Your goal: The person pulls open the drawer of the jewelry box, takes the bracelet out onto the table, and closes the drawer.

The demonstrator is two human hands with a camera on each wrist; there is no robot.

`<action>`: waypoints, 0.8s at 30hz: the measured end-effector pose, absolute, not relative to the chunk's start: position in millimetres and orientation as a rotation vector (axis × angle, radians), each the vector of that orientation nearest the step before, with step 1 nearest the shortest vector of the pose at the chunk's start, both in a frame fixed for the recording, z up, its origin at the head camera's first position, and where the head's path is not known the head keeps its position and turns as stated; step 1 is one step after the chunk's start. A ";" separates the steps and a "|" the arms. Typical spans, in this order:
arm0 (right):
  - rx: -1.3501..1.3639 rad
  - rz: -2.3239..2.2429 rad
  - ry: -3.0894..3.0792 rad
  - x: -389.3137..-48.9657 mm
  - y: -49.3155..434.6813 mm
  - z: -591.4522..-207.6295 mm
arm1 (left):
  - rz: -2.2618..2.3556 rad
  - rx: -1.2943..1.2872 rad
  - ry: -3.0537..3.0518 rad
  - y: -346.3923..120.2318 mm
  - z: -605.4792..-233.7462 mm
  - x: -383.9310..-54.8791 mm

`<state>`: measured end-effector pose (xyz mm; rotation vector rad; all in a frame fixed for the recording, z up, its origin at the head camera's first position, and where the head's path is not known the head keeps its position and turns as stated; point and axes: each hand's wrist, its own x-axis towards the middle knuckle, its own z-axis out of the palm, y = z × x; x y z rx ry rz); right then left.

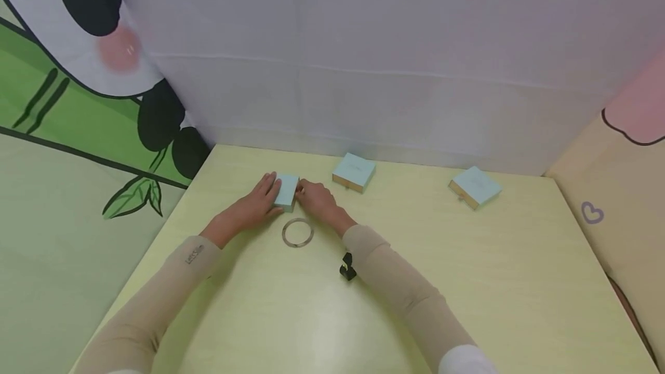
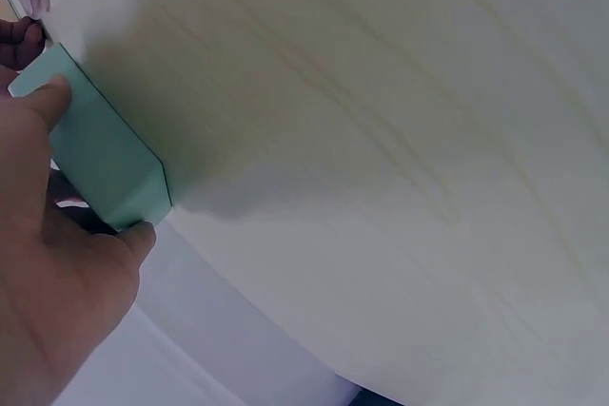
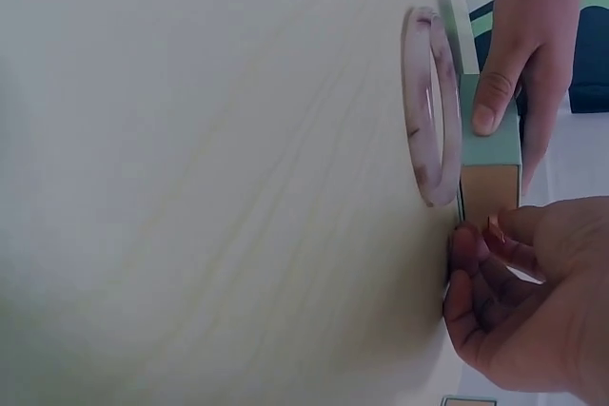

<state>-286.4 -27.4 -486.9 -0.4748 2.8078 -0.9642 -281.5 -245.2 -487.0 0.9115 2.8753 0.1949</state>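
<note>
A small light-blue drawer box lies on the table at the left. My left hand grips it, with the thumb at one end and fingers over the top, as the left wrist view shows on the box. My right hand is at the box's right side. In the right wrist view, thumb and fingertips of the right hand pinch at the tan drawer face; the pinched part, apparently a small pull tab, is mostly hidden. A pale, brown-marbled bangle lies close to the box, untouched.
Two similar light-blue boxes lie farther right, one box near the back edge and another box at the back right. The pale yellow table meets a hanging cloth behind. A black clip sits by the right sleeve.
</note>
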 end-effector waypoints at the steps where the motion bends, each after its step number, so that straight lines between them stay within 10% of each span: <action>1: -0.497 -0.969 2.803 -286.5 -25.9 -487.4 | 0.195 0.896 2.867 -244.8 -486.7 -282.3; 24: -0.832 -0.842 2.778 -273.7 16.6 -480.7 | 0.165 0.714 2.979 -223.2 -477.8 -274.9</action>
